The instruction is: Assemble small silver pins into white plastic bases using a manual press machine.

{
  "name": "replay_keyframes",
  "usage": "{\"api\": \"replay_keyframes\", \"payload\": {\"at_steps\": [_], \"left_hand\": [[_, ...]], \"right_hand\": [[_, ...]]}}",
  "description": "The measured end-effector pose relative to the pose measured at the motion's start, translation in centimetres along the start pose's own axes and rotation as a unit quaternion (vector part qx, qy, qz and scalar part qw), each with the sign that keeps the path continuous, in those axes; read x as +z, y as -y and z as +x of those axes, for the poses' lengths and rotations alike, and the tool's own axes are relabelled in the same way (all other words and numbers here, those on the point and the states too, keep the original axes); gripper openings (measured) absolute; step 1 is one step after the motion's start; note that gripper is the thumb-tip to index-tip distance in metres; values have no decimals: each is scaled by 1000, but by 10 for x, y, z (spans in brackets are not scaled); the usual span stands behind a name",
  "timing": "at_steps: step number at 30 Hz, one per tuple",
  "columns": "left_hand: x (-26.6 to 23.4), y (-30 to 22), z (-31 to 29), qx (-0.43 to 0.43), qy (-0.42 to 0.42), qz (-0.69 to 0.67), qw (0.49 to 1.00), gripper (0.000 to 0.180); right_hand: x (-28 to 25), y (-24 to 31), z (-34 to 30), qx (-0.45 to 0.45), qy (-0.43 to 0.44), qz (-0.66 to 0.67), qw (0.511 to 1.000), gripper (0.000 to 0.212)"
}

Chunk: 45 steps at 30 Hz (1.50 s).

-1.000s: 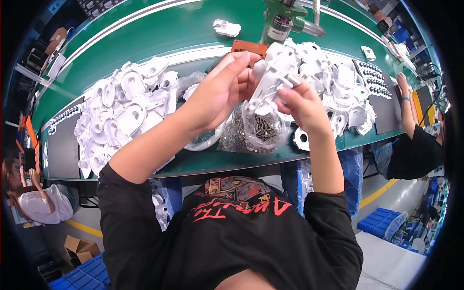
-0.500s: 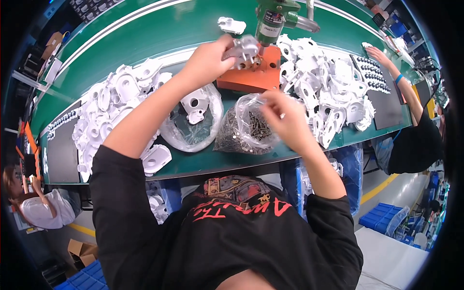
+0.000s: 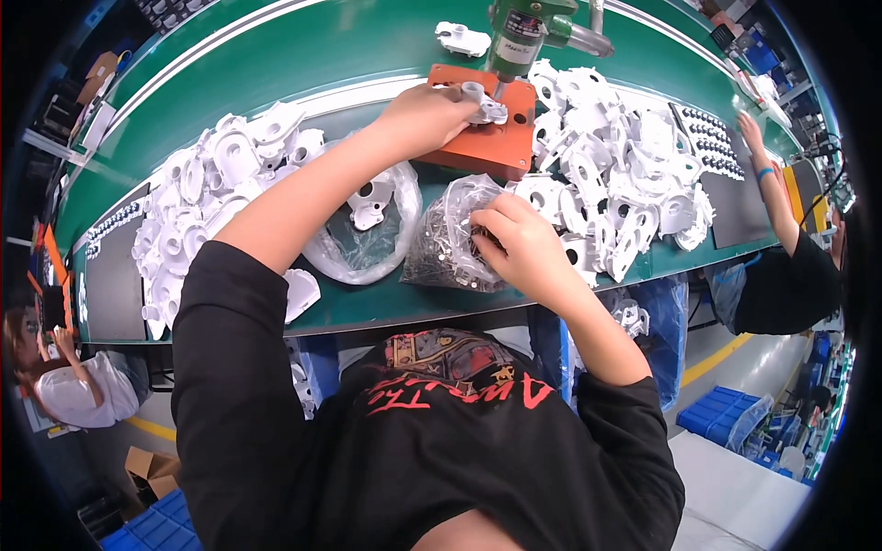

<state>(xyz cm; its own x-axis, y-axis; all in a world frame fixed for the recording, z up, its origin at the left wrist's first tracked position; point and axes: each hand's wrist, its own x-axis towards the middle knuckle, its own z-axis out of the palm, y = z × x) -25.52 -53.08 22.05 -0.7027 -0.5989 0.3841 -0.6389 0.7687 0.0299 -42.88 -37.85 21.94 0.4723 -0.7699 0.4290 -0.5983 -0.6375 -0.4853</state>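
Observation:
A white plastic part [image 3: 490,112] with a round tube on it rests on the orange fixture block [image 3: 501,151]. My left hand [image 3: 432,118] is closed on this part's left side, partly covering it. Just above and behind stands a green press head [image 3: 514,46] with a metal tip over the block. My right hand [image 3: 524,246] reaches into a clear plastic bag [image 3: 432,234] of small metal pins or screws. Its fingers are curled down among them, and what they pinch is hidden.
Heaps of white plastic parts lie left [image 3: 234,156] and right [image 3: 634,174]. A second clear bag [image 3: 354,257] holds a few parts. A lone white part [image 3: 462,39] lies beyond the block. A co-worker's arm [image 3: 772,193] is at right; another person [image 3: 87,390] sits far left.
My left hand has lowered the white plastic part from above onto the orange block. My right hand has moved down into the bag of metal pieces.

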Motion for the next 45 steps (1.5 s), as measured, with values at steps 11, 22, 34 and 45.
{"api": "replay_keyframes", "payload": {"at_steps": [11,22,34,45], "left_hand": [[14,21,-10,63,-35,69,995,23],[-40,18,-129,-111,310,58,942,14],[-22,19,-146,-145,250,32,957,26],[-69,39,-19,-221,108,-278,929,21]], "right_hand": [[-4,9,2,4,38,0,999,29],[-11,2,10,40,63,38,996,10],[-24,-6,10,174,49,250,951,10],[-42,-26,14,183,-27,372,910,13]]}}
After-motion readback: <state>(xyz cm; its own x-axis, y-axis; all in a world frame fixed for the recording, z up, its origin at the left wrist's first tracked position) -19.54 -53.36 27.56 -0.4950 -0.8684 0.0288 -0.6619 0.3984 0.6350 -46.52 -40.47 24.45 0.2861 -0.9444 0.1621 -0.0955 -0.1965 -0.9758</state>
